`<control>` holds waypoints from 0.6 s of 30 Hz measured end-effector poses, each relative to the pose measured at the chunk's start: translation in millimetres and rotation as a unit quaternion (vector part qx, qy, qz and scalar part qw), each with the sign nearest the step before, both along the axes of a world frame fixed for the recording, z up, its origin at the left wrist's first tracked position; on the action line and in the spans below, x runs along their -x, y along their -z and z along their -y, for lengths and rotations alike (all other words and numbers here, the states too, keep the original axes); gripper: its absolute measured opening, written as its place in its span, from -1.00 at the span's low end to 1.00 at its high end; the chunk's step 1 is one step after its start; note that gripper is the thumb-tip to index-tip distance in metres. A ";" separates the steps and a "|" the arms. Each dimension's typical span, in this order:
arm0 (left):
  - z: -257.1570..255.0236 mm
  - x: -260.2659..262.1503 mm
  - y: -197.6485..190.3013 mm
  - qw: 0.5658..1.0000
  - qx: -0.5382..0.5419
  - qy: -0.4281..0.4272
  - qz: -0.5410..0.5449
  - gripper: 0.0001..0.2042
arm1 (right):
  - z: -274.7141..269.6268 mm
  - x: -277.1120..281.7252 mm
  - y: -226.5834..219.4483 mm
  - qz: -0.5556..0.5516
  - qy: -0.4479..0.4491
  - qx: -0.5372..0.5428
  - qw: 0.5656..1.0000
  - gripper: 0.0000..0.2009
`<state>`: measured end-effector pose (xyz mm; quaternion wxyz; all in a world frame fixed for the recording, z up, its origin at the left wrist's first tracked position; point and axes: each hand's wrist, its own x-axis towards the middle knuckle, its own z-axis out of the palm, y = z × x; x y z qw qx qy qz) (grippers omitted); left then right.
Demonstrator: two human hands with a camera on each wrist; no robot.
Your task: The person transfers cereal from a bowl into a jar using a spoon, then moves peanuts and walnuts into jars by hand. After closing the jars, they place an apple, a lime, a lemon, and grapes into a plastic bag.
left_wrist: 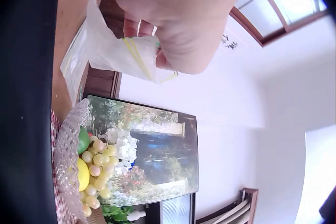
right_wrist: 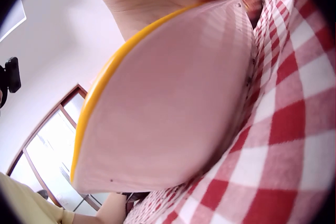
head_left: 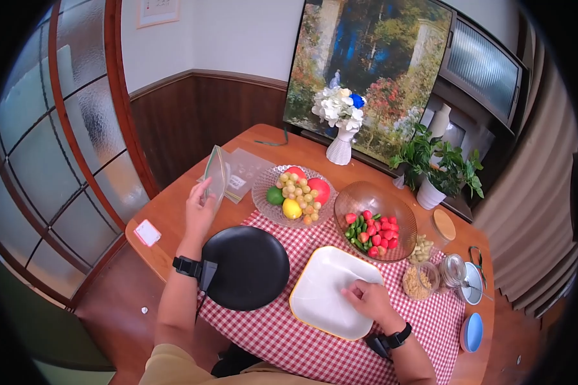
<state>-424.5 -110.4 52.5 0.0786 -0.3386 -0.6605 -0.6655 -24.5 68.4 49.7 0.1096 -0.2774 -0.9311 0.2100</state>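
Observation:
My left hand (head_left: 201,212) pinches the top of a clear zip bag (head_left: 218,176), which stands up from the table beside another flat clear bag (head_left: 247,168). In the left wrist view, the zip bag (left_wrist: 113,51) hangs from the fingertips, its yellowish zip strip near them. My right hand (head_left: 370,300) is over the white square dish (head_left: 321,282) with a yellow rim. Its fingers are loosely curled, with nothing visible in them. In the right wrist view, the dish's outer wall (right_wrist: 168,103) fills the middle and hides the fingers.
A black round plate (head_left: 245,268) lies left of the dish. Behind are a glass fruit bowl (head_left: 260,192) and an amber bowl (head_left: 401,212) of strawberries and green peppers. Glass jars (head_left: 453,269), a blue bowl (head_left: 471,332), a flower vase (head_left: 342,147) and a potted plant (head_left: 430,192) stand around.

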 end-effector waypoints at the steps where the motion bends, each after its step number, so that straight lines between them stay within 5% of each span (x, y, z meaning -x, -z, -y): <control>1: -0.1 -0.4 1.4 1.000 -0.003 -0.001 0.001 -0.65 | 0.1 -0.2 -1.1 0.001 -0.004 0.012 1.000 -0.70; 6: 7.2 9.5 12.6 0.970 -0.115 0.110 0.186 -0.63 | 2.7 7.2 -18.7 0.005 -0.027 0.098 0.995 -0.72; 13: 4.6 1.4 7.6 0.964 -0.123 0.127 0.197 -0.60 | 13.5 75.8 -64.9 -0.008 -0.122 0.068 0.990 -0.76; 18: 3.2 6.5 21.6 0.980 -0.025 0.155 0.122 -0.49 | 3.5 147.7 -61.5 -0.079 -0.234 -0.095 0.964 -0.75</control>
